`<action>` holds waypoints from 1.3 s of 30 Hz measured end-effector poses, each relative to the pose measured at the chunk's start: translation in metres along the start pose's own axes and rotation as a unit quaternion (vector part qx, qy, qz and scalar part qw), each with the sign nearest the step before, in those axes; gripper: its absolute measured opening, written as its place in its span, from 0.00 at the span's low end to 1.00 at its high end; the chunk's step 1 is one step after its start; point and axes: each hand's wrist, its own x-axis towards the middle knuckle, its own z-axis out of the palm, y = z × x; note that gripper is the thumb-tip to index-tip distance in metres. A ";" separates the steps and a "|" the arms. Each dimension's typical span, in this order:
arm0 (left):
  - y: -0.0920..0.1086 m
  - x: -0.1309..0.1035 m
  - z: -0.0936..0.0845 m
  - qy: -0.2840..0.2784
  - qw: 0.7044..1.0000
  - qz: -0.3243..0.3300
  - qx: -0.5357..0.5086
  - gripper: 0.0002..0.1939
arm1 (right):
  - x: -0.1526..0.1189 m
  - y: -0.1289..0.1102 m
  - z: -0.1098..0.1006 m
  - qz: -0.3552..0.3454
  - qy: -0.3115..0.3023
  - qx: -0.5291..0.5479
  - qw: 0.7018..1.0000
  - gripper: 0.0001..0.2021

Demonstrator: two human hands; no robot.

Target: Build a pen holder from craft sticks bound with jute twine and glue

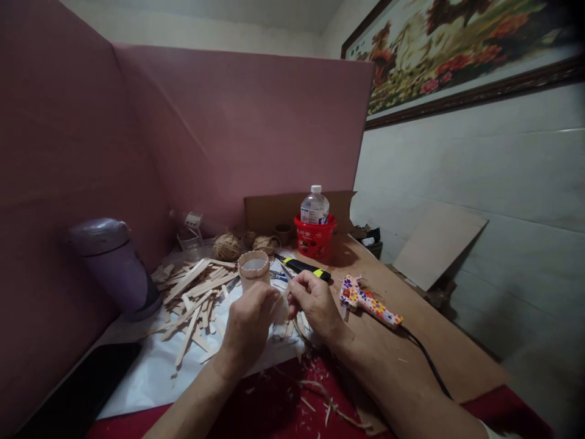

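Observation:
My left hand (249, 317) is closed in a pinch, just in front of a round cup (254, 281) covered with wooden sticks and scalloped at its rim. What the left fingers hold is too small to make out. Close beside it, my right hand (315, 300) is also closed, its fingertips pinching a strand of twine (299, 332) that trails down below the hand. A thin grey pointed piece (286, 270) shows above the right fingers; whether they grip it is unclear. Behind this hand lies a yellow-and-black utility knife (305, 268), near blue-handled scissors (278, 276).
Wooden craft sticks (196, 299) are heaped at left by a purple tumbler (116, 268). Twine balls (227, 247) and a red bucket (315, 239) with a plastic bottle (315, 207) stand behind. A flowered glue gun (369, 303) with a cord lies right; a black phone-like slab (82, 387) front left.

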 end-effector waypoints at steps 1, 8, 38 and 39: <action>0.000 0.000 -0.001 -0.007 1.000 0.017 0.002 0.06 | 0.000 0.000 -0.001 -0.005 0.000 -0.012 1.000 0.10; -0.002 -0.001 0.000 -0.018 0.998 0.052 0.034 0.07 | -0.005 0.000 0.001 -0.025 -0.011 -0.079 0.996 0.09; 0.007 0.002 0.001 -0.079 0.963 -0.189 -0.174 0.10 | -0.011 -0.006 0.005 0.005 -0.021 -0.128 0.991 0.09; 0.007 0.002 0.001 -0.080 0.960 -0.193 -0.185 0.10 | -0.011 -0.006 0.005 0.004 -0.022 -0.127 0.992 0.09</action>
